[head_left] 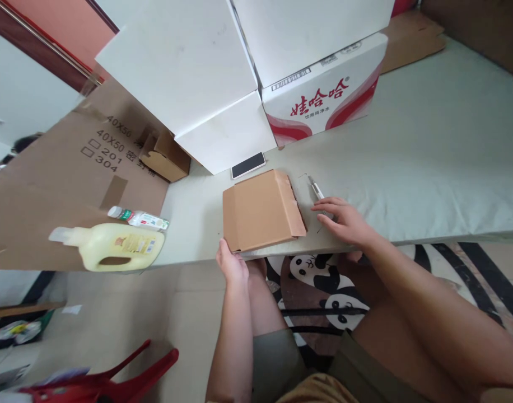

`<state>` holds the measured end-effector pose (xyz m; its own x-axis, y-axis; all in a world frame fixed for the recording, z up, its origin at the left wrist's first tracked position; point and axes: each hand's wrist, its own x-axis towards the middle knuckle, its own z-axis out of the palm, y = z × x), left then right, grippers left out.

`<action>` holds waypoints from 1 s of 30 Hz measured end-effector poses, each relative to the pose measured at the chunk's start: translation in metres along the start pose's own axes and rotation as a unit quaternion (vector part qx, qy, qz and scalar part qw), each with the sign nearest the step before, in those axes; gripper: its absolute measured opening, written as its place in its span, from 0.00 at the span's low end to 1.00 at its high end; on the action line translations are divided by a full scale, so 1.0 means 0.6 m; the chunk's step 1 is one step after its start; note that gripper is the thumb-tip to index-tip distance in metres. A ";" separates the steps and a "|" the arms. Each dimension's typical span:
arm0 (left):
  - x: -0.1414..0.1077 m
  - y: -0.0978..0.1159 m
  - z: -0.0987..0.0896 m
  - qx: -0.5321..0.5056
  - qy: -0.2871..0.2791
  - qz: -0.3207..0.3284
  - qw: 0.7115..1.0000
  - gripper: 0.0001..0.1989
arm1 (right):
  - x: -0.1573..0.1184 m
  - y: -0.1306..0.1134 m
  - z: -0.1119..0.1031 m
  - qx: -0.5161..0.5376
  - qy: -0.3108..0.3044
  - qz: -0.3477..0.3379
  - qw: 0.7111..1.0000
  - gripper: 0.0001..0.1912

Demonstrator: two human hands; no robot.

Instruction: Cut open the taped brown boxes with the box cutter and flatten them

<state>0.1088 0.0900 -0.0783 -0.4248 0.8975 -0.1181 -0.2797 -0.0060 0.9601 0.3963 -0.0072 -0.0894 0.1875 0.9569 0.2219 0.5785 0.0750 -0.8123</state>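
Note:
A flat brown cardboard box [260, 210] lies on the cloth-covered table, with a ragged edge along its right side. My left hand [233, 264] grips its near left corner, thumb on top and the other fingers mostly hidden below. To the right of the box is a slim, pale box cutter [316, 188], its tip pointing away from me. My right hand [343, 221] hovers at or just over the cutter's near end, fingers stretched out and apart. Whether the fingertips touch the cutter cannot be made out.
Behind the box lies a phone [248, 165], in front of a white carton [323, 101] with red lettering. On the left are a yellow detergent jug [122, 246], a small bottle [141, 218], a small brown box [166, 157] and a large cardboard sheet [71, 184]. The table's edge [189, 263] runs close to me.

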 end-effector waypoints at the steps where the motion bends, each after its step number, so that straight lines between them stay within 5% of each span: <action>1: -0.004 0.000 0.003 0.004 -0.003 -0.011 1.000 0.11 | 0.000 -0.002 0.000 0.004 0.000 -0.001 1.000 0.20; 11: -0.041 -0.014 0.019 0.051 -0.122 -0.074 0.988 0.17 | -0.004 0.004 -0.002 0.067 -0.030 -0.018 0.997 0.30; 15: -0.024 -0.007 0.015 0.092 -0.143 -0.085 0.982 0.18 | 0.001 0.026 0.010 -0.042 -0.035 0.028 0.998 0.30; 20: -0.003 0.003 -0.005 0.082 -0.181 -0.187 0.962 0.17 | -0.001 0.034 0.023 -0.124 -0.066 0.022 0.990 0.28; 26: -0.009 0.000 -0.014 0.027 -0.093 -0.146 0.985 0.15 | -0.007 0.011 0.006 0.038 -0.016 -0.075 0.996 0.30; 30: -0.022 -0.004 -0.004 0.023 -0.085 -0.101 0.991 0.18 | -0.016 -0.012 -0.008 0.173 -0.012 -0.029 0.984 0.30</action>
<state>0.1128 0.0772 -0.0800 -0.2120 0.9395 -0.2691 -0.3039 0.1983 0.9318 0.3944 -0.0186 -0.0832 0.1417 0.9542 0.2634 0.2809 0.2163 -0.9350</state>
